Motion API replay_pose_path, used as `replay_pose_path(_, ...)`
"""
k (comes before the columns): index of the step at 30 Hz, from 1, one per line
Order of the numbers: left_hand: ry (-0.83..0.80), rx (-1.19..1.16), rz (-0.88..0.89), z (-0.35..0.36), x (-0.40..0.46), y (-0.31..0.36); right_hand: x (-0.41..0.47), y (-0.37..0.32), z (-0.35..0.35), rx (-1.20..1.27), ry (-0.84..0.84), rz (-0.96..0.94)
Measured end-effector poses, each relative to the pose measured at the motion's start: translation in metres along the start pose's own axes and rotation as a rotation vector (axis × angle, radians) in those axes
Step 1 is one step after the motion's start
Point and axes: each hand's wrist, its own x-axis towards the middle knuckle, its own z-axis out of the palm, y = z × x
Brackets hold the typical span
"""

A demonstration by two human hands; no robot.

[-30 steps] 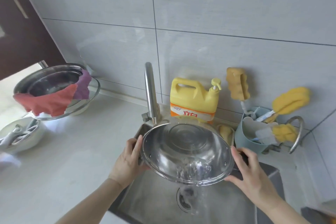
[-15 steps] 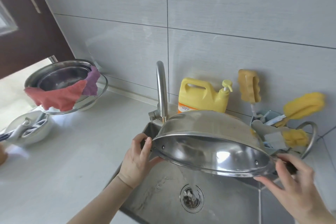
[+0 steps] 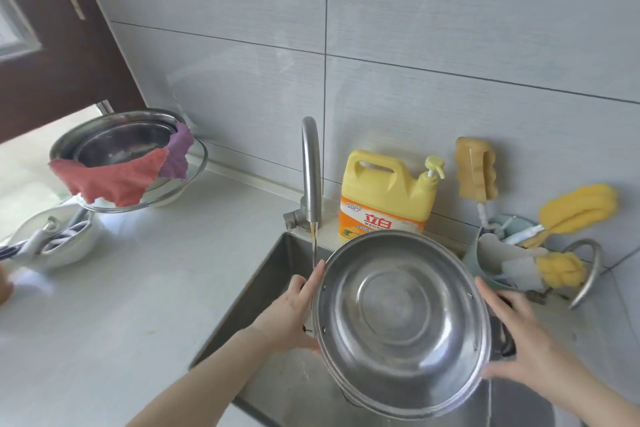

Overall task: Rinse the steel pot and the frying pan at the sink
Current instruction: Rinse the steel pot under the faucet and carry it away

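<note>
I hold the steel pot (image 3: 398,322) over the sink (image 3: 263,291), tilted so its empty inside faces me. My left hand (image 3: 294,312) grips its left rim and handle. My right hand (image 3: 519,336) grips the black handle on its right side. The tap (image 3: 310,177) runs a thin stream of water just left of the pot's rim, beside my left fingers. A few drops trail from the pot's lower right edge. I see no frying pan in view.
A yellow detergent jug (image 3: 384,194) stands behind the sink. A pale caddy (image 3: 491,256) with yellow sponges and brushes sits at the right. On the counter at left are stacked steel bowls (image 3: 114,146) draped with red and purple cloths, and a white bowl (image 3: 52,243) of utensils.
A second ago water poured out of the tilted pot. Then I turned it nearly rim-down over the sink. Now it is turned back up, its empty inside facing me.
</note>
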Motion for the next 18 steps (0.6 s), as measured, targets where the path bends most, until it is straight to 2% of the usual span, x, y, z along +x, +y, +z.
replay_pose_path(4, -0.23, -0.061, -0.104, -0.034, 0.001, -0.02, 0.026, -0.014, 0.005, 0.095, -0.163, 0.049)
replay_pose_path(9, -0.519, 0.022, -0.194, -0.101, 0.003, -0.036, 0.057, -0.037, 0.017, 0.273, -0.381, -0.011)
replay_pose_path(12, -0.69, 0.093, -0.281, -0.14, 0.008, -0.035, 0.065, -0.044, 0.032, 0.42, -0.519, 0.062)
replay_pose_path(15, -0.761, 0.172, -0.343, -0.176, 0.01, -0.023, 0.063, -0.05, 0.058, 0.622, -0.588, 0.095)
replay_pose_path(18, -0.724, 0.304, -0.334, -0.202, 0.002, -0.006, 0.055, -0.065, 0.091, 0.692, -0.49, 0.105)
